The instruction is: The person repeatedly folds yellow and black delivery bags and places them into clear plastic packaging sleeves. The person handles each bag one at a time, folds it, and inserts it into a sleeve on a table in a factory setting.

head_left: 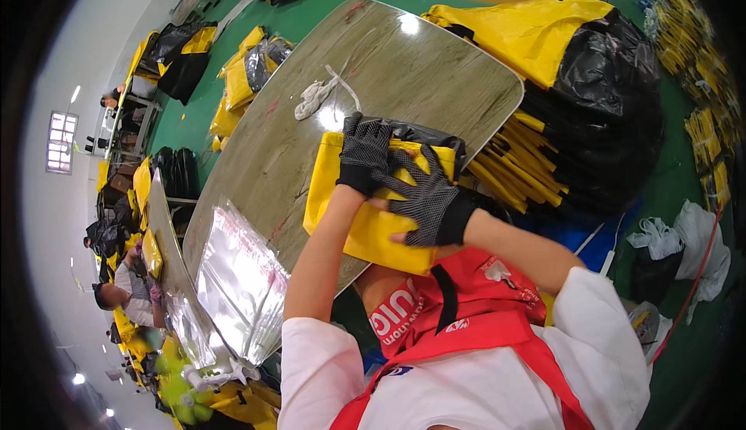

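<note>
A folded piece of smooth yellow material [329, 189] with a black part at its far edge lies at the near right edge of the table; its exact kind cannot be told. My left hand [364, 156], in a grey-and-black dotted glove with bare fingertips, rests on its upper left part, fingers stretched out. Spread flat across its right half is my right hand [434, 203], gloved alike, its thumb toward me. The two hands meet near the middle of the folded piece. Neither one grips anything that I can see.
A white cord bundle [315, 97] lies farther up the wood-patterned table [420, 65]. Clear plastic sleeves [241, 278] are stacked at the left. Big yellow-and-black material [598, 73] is heaped at the right. Another person [128, 294] works at a table far left.
</note>
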